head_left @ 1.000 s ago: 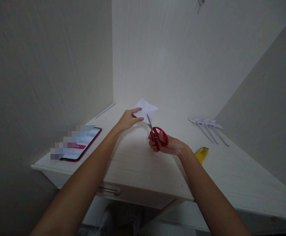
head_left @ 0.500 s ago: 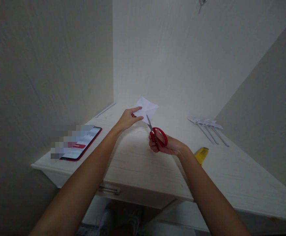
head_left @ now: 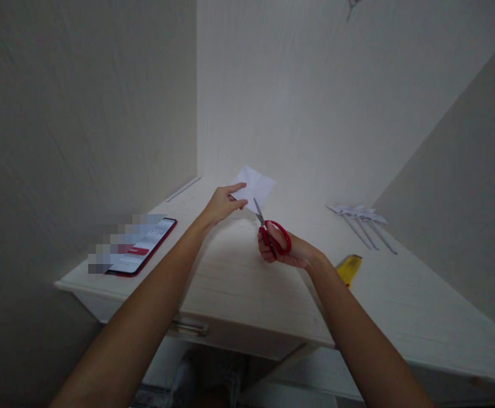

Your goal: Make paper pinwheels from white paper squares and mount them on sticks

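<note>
My left hand (head_left: 220,205) pinching white paper (head_left: 256,185) above tabletop (head_left: 238,277), my right hand (head_left: 287,249) gripping red scissors (head_left: 273,232), blades at paper's lower edge, phone (head_left: 143,247) left, yellow tool (head_left: 348,267) right

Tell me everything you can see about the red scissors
The scissors have glossy red loop handles, plastic by the look of them, and short grey metal blades. The right hand grips them, fingers through the loops, above the white wooden desk. The blades point up and away, slightly to the left, and reach the lower edge of the white folded paper that the left hand pinches. The blades look nearly shut, though how far is too small to tell. Only the right hand and the paper touch them.
</note>
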`<state>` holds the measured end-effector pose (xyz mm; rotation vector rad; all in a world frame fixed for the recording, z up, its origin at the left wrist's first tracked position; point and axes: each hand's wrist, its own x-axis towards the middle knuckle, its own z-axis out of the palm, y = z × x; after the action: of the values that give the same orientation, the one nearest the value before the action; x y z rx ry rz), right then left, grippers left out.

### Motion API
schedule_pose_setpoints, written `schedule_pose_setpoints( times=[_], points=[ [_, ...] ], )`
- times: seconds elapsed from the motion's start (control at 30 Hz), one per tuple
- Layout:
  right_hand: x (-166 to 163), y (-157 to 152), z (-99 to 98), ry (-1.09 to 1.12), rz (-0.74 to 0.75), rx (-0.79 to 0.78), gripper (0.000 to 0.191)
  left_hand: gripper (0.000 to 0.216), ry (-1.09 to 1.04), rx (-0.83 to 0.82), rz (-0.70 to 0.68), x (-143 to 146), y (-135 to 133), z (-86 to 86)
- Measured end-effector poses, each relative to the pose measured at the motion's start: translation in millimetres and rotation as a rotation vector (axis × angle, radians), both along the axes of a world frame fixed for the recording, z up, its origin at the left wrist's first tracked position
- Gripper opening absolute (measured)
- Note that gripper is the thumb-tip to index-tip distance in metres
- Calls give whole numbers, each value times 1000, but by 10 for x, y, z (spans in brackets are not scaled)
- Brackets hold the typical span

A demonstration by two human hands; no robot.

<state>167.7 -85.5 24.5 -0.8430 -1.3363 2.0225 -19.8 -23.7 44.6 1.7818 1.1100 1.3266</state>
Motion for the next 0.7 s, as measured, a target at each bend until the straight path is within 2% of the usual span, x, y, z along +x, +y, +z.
schedule_pose_setpoints(
  times=[0.3,0.7],
  points=[
    [-15,14,-35,12,-11,7,40,56,8,1,8,-9,13,-2],
    [-55,-8,-33,6,-41,113,41,57,-19,4,13,-11,41,-23]
  ],
)
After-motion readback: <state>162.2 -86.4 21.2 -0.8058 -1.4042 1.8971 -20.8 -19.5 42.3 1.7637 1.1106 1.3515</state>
